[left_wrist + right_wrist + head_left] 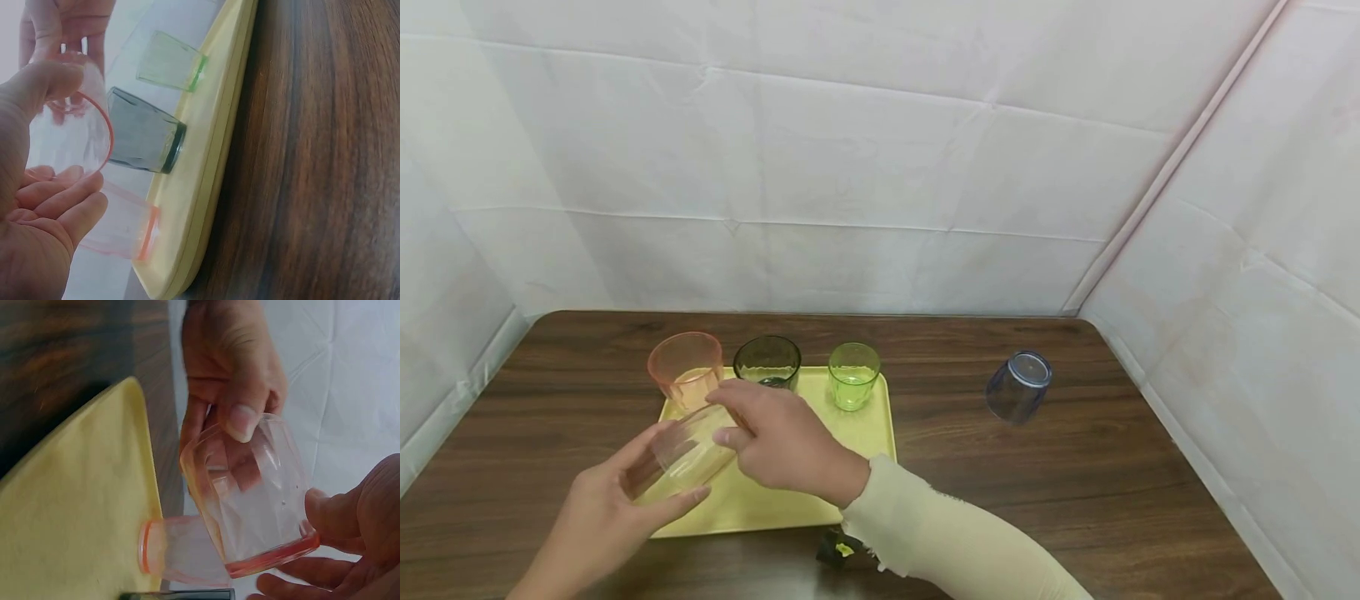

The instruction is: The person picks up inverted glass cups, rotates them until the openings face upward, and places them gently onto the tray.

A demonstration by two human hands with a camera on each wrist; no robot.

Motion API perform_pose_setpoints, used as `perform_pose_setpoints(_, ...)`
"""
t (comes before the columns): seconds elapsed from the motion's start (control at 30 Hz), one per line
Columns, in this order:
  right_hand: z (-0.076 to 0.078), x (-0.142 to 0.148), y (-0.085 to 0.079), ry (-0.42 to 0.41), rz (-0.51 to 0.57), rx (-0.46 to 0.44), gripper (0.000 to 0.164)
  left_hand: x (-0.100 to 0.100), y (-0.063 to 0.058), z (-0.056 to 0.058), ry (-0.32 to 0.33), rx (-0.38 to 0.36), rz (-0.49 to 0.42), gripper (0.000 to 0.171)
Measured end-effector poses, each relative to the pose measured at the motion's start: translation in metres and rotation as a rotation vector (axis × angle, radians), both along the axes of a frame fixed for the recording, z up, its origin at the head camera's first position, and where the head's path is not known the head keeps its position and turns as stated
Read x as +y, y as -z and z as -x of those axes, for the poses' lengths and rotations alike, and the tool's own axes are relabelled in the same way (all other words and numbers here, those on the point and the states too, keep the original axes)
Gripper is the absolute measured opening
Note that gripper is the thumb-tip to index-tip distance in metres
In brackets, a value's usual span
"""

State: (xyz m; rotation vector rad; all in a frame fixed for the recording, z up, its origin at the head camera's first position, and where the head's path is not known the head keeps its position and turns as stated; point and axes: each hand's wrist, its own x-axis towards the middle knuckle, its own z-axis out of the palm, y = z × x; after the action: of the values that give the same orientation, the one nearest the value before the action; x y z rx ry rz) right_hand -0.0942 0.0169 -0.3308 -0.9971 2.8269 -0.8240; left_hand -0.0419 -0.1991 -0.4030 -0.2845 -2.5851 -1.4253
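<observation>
Between my hands a see-through pinkish cup [694, 454] is tilted over the yellow tray [760, 512]. My left hand [602, 504] holds its mouth end, thumb on one side and fingers on the other. At the other end, by the thick red base, my right hand [786, 437] grips it with thumb and fingers. Three cups stand on the tray behind the hands: an orange-pink cup [149, 234], a dark grey-green cup [147, 134] and a light green cup [853, 377]. My right forearm crosses the tray's front right corner.
A blue cup [1021, 387] stands upside down on the dark wooden table [940, 358], right of the tray. Beneath the right sleeve [940, 525] shows a small black object [831, 550] with a yellow-green patch. White sheeting [850, 167] hangs behind the table and along its sides.
</observation>
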Motion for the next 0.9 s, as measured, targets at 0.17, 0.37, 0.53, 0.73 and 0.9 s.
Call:
perform_pose_setpoints(0.17, -0.008, -0.002, 0.0, -0.03, -0.184, 0.297, 0.04, 0.0, -0.004, 0.003, 0.006, 0.012, 0.002, 0.084)
perform_pose_setpoints(0.37, -0.019, -0.006, 0.001, -0.06, -0.369, 0.661, 0.055, 0.001, -0.013, 0.005, -0.023, -0.017, 0.019, 0.088)
perform_pose_setpoints(0.53, -0.026, -0.009, 0.007, -0.086, -0.329, 0.832, 0.06, 0.0, -0.023, 0.005, -0.014, -0.043, 0.054, 0.086)
perform_pose_setpoints(0.73, -0.028, -0.012, 0.013, -0.106, -0.263, 0.926, 0.054, -0.006, -0.031, 0.007, 0.037, -0.037, 0.118, 0.082)
perform_pose_setpoints(0.9, -0.024, -0.011, 0.014, -0.133, -0.232, 0.855, 0.057, -0.008, -0.036, 0.008, 0.027, -0.042, 0.144, 0.077)
